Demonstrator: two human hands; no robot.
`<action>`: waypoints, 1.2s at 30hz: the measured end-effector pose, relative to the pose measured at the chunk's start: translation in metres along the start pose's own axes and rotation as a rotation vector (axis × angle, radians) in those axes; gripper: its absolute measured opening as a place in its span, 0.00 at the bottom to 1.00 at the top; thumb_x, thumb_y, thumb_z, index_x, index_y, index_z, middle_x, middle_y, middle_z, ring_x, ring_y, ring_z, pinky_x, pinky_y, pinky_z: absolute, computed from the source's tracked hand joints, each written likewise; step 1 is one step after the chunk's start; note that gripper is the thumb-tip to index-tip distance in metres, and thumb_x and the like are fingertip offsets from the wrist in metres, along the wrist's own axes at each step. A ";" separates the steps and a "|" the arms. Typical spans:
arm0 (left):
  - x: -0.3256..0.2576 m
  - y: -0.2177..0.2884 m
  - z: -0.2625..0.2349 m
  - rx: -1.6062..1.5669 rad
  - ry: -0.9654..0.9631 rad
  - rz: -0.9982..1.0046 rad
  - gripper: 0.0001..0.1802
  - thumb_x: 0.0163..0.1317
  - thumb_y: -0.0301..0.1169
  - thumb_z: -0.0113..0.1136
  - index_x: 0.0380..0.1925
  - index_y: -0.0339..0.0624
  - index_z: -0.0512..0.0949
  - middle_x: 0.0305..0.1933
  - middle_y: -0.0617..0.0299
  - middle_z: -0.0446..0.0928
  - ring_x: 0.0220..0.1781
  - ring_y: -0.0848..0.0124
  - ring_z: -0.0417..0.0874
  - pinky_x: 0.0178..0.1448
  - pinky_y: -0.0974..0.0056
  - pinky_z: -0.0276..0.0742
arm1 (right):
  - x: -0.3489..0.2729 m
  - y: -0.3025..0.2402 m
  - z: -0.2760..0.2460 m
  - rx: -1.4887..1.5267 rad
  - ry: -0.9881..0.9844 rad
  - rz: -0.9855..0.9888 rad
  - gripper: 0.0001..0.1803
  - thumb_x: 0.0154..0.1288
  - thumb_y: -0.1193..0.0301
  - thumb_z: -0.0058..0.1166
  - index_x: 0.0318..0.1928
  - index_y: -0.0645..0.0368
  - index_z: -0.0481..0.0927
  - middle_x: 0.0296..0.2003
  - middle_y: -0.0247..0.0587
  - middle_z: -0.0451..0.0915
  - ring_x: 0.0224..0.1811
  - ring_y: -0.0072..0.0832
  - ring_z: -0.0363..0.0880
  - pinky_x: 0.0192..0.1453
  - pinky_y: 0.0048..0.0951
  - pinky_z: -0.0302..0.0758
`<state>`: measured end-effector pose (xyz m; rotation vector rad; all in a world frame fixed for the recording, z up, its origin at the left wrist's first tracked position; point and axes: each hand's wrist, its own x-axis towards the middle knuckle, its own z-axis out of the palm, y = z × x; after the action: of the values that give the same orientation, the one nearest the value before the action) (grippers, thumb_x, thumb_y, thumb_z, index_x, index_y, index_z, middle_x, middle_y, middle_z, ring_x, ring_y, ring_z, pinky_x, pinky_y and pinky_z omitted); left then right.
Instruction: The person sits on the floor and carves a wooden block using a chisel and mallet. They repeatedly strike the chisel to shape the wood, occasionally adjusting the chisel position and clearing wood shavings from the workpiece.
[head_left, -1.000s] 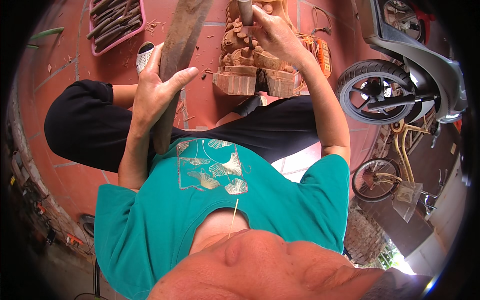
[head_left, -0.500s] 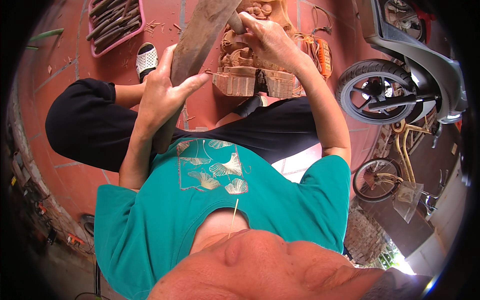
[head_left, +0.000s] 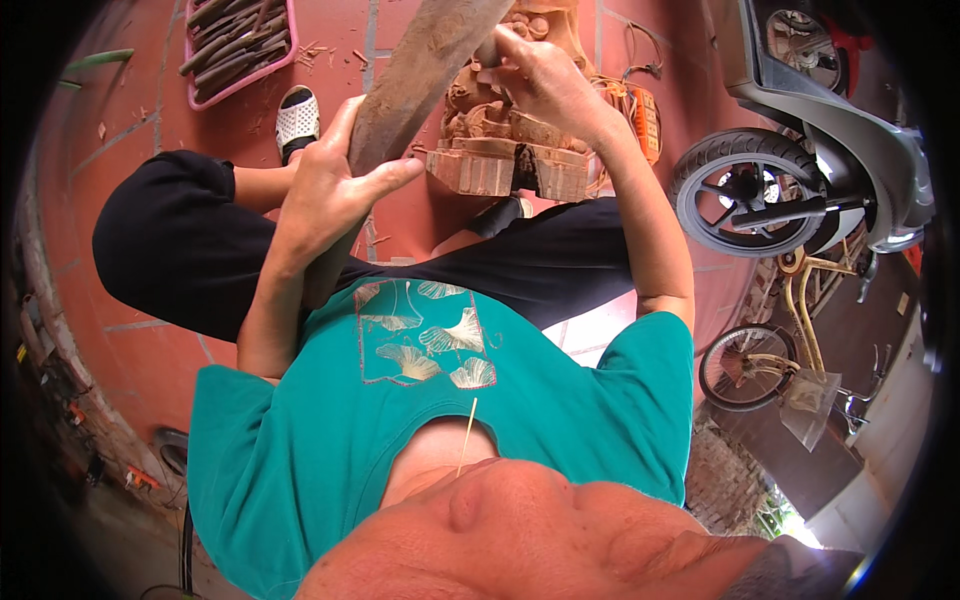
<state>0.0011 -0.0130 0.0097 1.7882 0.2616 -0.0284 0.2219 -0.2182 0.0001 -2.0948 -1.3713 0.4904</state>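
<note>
A long, thick wooden mallet (head_left: 415, 95), brown and shaped like a flat club, slants across the upper middle of the view. My left hand (head_left: 325, 190) is closed round its lower part, the thumb stretched out along the near side. The mallet's narrow end points down toward my lap, while the upper end runs out of the picture. My right hand (head_left: 550, 85) grips a chisel handle (head_left: 488, 50), of which only the rounded butt shows beside the mallet; its blade is hidden. Below and beyond this hand stands a reddish-brown carved wood piece (head_left: 480, 172), partly covered by the mallet.
A pink basket (head_left: 292, 50) of dark-handled tools sits at the upper left on red tiles (head_left: 110, 230). Wood shavings (head_left: 315, 50) lie near my shoe. Right of the carving is an orange power strip (head_left: 643, 120) with cables. A motorbike (head_left: 750, 190) and a bicycle (head_left: 750, 365) stand at the right.
The mallet's upper part has shifted slightly right, close to the chisel handle. Both hands keep their grips, and the whole view has moved a little.
</note>
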 end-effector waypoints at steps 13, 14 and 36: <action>0.002 -0.002 -0.005 -0.166 0.123 0.053 0.34 0.63 0.39 0.73 0.62 0.31 0.71 0.51 0.49 0.82 0.54 0.64 0.83 0.61 0.59 0.78 | 0.012 0.009 0.005 -0.103 0.126 -0.040 0.13 0.70 0.69 0.61 0.47 0.60 0.72 0.32 0.53 0.81 0.40 0.53 0.81 0.43 0.50 0.73; 0.001 -0.003 -0.005 -0.159 0.113 0.046 0.34 0.63 0.39 0.73 0.62 0.30 0.71 0.51 0.49 0.82 0.54 0.64 0.83 0.61 0.58 0.78 | 0.013 0.008 0.006 -0.123 0.119 -0.055 0.13 0.70 0.69 0.61 0.47 0.60 0.71 0.32 0.55 0.81 0.41 0.55 0.82 0.43 0.51 0.73; 0.006 0.002 -0.002 -0.155 0.095 -0.043 0.34 0.62 0.37 0.73 0.63 0.31 0.70 0.52 0.50 0.82 0.54 0.64 0.84 0.61 0.60 0.78 | 0.019 0.013 0.017 -0.164 -0.052 -0.007 0.13 0.73 0.70 0.58 0.50 0.61 0.70 0.33 0.57 0.82 0.42 0.57 0.81 0.44 0.50 0.73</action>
<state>0.0070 -0.0104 0.0114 1.6315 0.3608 0.0458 0.2285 -0.1998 -0.0212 -2.2207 -1.4925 0.4453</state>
